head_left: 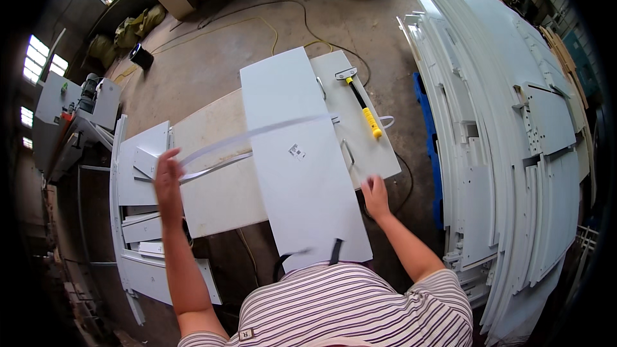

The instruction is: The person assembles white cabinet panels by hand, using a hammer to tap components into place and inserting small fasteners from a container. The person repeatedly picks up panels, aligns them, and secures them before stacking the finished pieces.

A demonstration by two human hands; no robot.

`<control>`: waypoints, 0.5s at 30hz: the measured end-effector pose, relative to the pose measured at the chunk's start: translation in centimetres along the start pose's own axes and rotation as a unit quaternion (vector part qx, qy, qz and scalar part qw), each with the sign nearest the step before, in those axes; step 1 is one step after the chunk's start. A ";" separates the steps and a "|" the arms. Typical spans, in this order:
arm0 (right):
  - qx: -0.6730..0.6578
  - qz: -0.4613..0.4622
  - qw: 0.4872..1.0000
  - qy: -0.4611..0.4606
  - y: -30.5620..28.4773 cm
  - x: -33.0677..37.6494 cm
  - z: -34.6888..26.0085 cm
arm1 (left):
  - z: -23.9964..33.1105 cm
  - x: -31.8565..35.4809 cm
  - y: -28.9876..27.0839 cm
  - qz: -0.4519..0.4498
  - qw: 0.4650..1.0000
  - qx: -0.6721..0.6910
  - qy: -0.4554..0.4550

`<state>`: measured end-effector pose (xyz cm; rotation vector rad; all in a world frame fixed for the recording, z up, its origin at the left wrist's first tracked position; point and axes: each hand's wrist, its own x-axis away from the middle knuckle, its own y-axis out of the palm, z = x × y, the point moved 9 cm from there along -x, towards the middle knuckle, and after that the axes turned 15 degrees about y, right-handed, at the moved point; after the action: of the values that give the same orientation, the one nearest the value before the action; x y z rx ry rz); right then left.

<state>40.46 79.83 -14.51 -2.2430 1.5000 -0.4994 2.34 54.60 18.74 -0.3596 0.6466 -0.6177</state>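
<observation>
A long white panel with a small printed label lies across the work surface in front of me. On the left, my left hand is closed on a thin, flexible white strip, which arches over the panel to the right. Part of that strip also runs lower, left of the panel. My right hand is closed beside the near right corner of a board with metal handles; what its fingers hold, if anything, is hidden. A scraper with a yellow and black handle rests on that board, beyond my right hand.
Tall stacks of white panels stand on the right, beside a blue pallet. More white boards lean at the left near a machine. Cables cross the floor, and a black bucket stands beyond.
</observation>
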 end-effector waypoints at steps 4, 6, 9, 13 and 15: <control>0.064 -0.100 0.981 0.153 0.8 11.5 7.5 | -12.1 7.8 5.2 -0.144 0.978 -0.144 0.048; 0.042 -0.173 0.935 0.308 1.3 15.0 8.3 | -18.6 16.1 9.3 -0.246 0.958 -0.123 -0.079; 0.065 -0.120 0.947 0.292 0.1 15.9 8.5 | -18.5 29.1 16.5 -0.466 0.854 0.046 -0.228; 0.078 -0.091 0.968 0.221 0.8 17.0 8.6 | -25.3 45.1 20.2 -0.389 0.844 0.224 -0.293; 0.099 -0.089 0.964 0.230 -0.1 18.9 10.6 | -23.0 46.5 19.5 -0.381 0.832 0.248 -0.317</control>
<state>52.71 63.63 -22.17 -2.2068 1.3730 -1.2393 24.73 37.21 -28.87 -0.2969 -0.3521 -1.3200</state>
